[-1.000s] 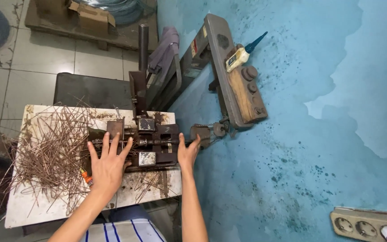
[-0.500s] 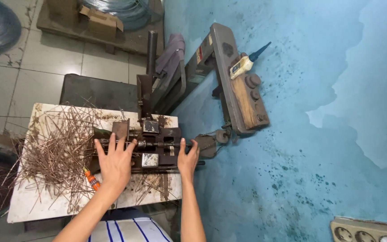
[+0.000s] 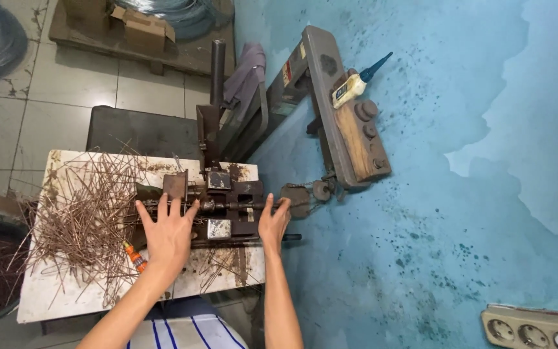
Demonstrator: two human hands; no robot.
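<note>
- We see our left hand (image 3: 168,231) spread flat, fingers apart, pressing on the left part of the small rusty jig (image 3: 217,207) that sits at the right end of the tabletop (image 3: 46,297).
- Our right hand (image 3: 272,222) rests on the jig's right end, fingers loosely curled toward the rod (image 3: 243,207) that runs across it; whether they close on anything we cannot tell.
- A heap of thin rusty wires (image 3: 79,213) lies just left of the jig, some touching our left hand.
- An orange marker (image 3: 135,256) lies near our left wrist.
- Risks, as we judge them: fingers near the jig's moving parts could be pinched; loose wire ends could prick the palm; a sideways push could scatter wires off the tabletop.
</note>
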